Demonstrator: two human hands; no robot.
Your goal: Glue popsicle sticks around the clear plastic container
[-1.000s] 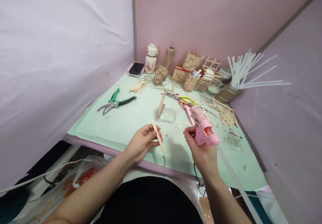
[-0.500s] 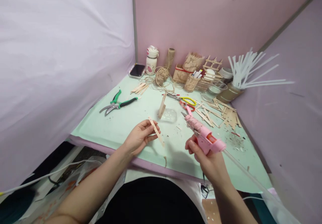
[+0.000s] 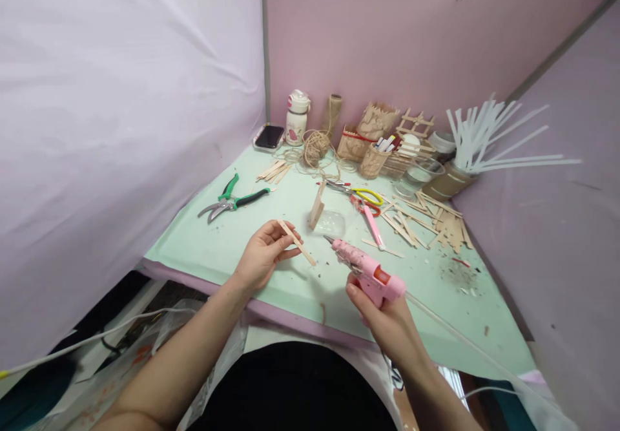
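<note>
Between the thumb and fingers of my left hand (image 3: 266,253) is a wooden craft stick (image 3: 301,247), tilted down to the right above the table's front part. My right hand (image 3: 387,315) grips a pink hot glue gun (image 3: 368,269), its metal nozzle pointing up and left toward the stick but apart from it. A long clear glue stick (image 3: 450,324) trails from the gun's back end. Just beyond the nozzle lies a small clear plastic container (image 3: 333,224), with a piece made of craft sticks (image 3: 318,207) standing upright at its left side.
Green-handled pruning shears (image 3: 230,203) lie at the left. Yellow and red-handled scissors (image 3: 363,197), a pink cutter (image 3: 373,227) and many loose sticks (image 3: 404,224) are at the right. Behind stand a twine ball (image 3: 316,148), a bottle (image 3: 297,119) and a can of white glue sticks (image 3: 448,182).
My right hand has brought the glue gun left, nearer to the craft stick, uncovering the pink cutter and a stick on the table. The stick in my left hand has turned slightly.
</note>
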